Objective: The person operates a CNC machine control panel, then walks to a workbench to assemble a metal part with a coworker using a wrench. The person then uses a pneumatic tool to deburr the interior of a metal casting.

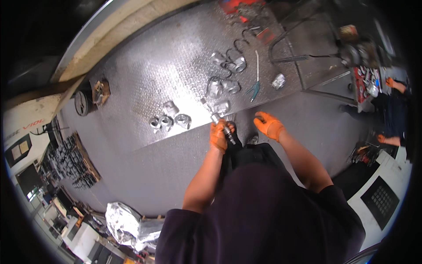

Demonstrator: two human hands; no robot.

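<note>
My left hand, in an orange glove, is closed around a slim, stepped metal power tool, likely a die grinder. The tool slants over the front edge of the tread-plate table. To the right, my right hand, also gloved, is raised off the table with fingers extended and nothing visible in it. Beside the tool's tip lies a silvery metal casting. Several ring-shaped castings sit to the left near the edge. More castings lie beyond, among a dark hose.
A teal air blow gun with a long nozzle and a lone casting lie at the table's right. A red item is at the far end. A co-worker stands at right by a red tray. Stacked dark parts stand left.
</note>
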